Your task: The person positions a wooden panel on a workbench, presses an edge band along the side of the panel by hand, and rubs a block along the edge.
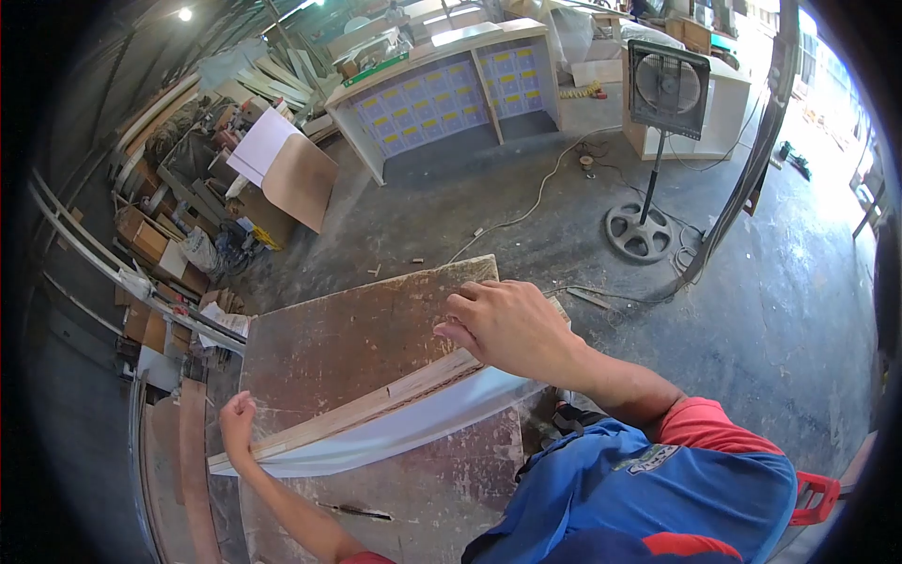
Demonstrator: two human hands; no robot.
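A long wooden strip (376,402) lies diagonally across the worn brown table (348,329), with a white sheet (376,442) along its near side. My left hand (237,423) is by the strip's left end, its fingers curled together. Above the strip's right end is my right hand (507,324), fingers bent in and thumb beneath. What either hand holds, if anything, does not show. A slot (357,512) with a dark edge is in the table's near part.
A standing fan (665,89) with a round base (639,232) is at the right. Cables (540,193) run over the floor. Behind stands a wooden cabinet (437,103). Boards (299,179) and scrap are piled at the left, near a metal rail (132,282).
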